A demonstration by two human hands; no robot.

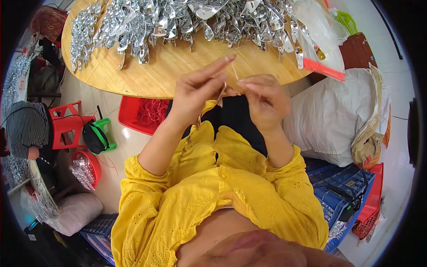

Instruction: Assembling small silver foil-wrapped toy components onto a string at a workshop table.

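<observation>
My left hand [198,89] is raised over my lap by the table's near edge, its index finger stretched out and its thumb closed on the other fingers. A small narrow piece shows below that thumb; its kind is too small to tell. A thin pale strand [235,70] runs from near the left index fingertip to my right hand [266,99], which pinches it between thumb and fingers. Beyond both hands, a heap of shiny silver spoon-shaped metal pieces [178,22] covers the far part of the wooden table [164,80].
A bundle of pinkish-red strands [324,69] lies at the table's right edge by clear plastic. A red basin [129,116] of red strands stands below the table. A big white sack [324,115] and blue crates [342,187] are at right. Another person [29,124] sits at left near a red stool [66,127].
</observation>
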